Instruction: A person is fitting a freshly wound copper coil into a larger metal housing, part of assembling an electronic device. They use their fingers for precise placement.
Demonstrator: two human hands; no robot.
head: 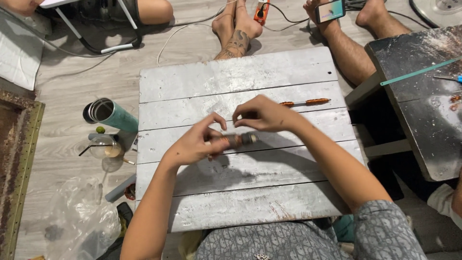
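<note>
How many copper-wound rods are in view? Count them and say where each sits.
2. One copper-wound rod lies on the grey plank table, beyond the hands. The other rod is gripped between the left hand and right hand. More may be hidden.

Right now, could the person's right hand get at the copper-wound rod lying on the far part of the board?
Probably yes. The right hand is beside the copper-wound rod, with only bare board between them, though its fingers are busy on the dark cylinder.
</note>
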